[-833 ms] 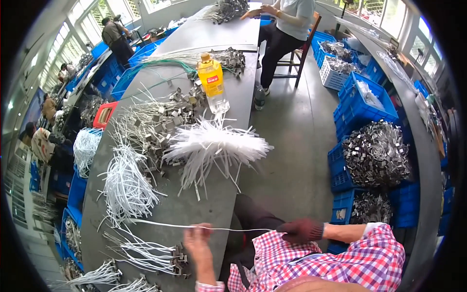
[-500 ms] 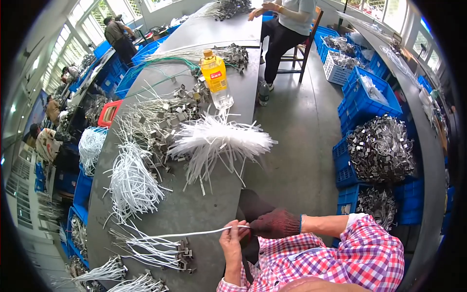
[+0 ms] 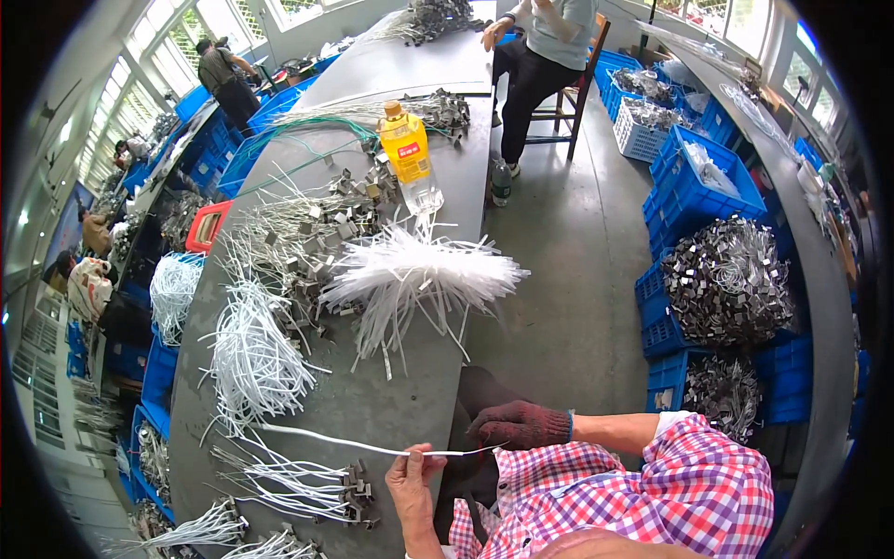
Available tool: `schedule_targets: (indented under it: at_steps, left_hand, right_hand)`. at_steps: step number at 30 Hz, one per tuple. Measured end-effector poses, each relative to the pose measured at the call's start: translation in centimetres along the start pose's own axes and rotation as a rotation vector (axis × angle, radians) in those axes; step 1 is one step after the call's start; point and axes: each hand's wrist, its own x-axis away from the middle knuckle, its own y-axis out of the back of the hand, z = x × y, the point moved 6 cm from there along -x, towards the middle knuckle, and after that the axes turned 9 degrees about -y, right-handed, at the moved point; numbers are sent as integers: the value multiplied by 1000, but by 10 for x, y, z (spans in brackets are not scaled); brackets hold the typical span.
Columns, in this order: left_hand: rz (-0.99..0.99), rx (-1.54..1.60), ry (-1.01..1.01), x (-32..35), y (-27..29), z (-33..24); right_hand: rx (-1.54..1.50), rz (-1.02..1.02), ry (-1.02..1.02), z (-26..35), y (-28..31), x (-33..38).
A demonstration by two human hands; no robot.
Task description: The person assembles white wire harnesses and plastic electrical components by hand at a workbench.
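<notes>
- Your left hand (image 3: pixel 410 475) is bare and sits at the near edge of the grey surface (image 3: pixel 391 410); its fingers pinch narrowly around a thin white strip (image 3: pixel 345 442).
- Your right hand (image 3: pixel 520 425), in a dark red knit glove, is off the surface edge over your lap; its fingers are closed tight on the other end of the same strip.
- The strip runs almost level between your two hands, and its free end reaches out to your left, low over the surface, toward a heap of white cords (image 3: pixel 256 359).
- Just in front of your left hand lie bundles of white cords with metal clips (image 3: pixel 307 484) on their ends, flat on the surface.
- Farther up the surface a fan of pale translucent strips (image 3: pixel 419 275) is spread out, and left of it a tangle of wires with metal clips (image 3: pixel 307 233).
- Behind that fan stands a yellow bottle (image 3: pixel 405 149), upright, with a clear bottle leaning just in front of it.
- To your right, blue crates (image 3: pixel 694 182) stand on the floor; one holds a mound of shiny metal pieces (image 3: pixel 726 284).
- At the far end another person (image 3: pixel 545 47) sits on a chair beside the surface, well apart from your hands.
</notes>
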Motion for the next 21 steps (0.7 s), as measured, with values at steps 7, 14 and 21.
schedule_targets:
  at_steps: [7,14,21]
  left_hand:
    - [126,54,118,16,-17,32]
    - [38,-63,118,14,-9,22]
    - [-18,-10,107,10,-7,11]
  right_hand:
    - [78,-105,118,-3,-16,-18]
    - [267,-147,181,0,-16,-16]
    - [431,-197,135,3,-20,-15]
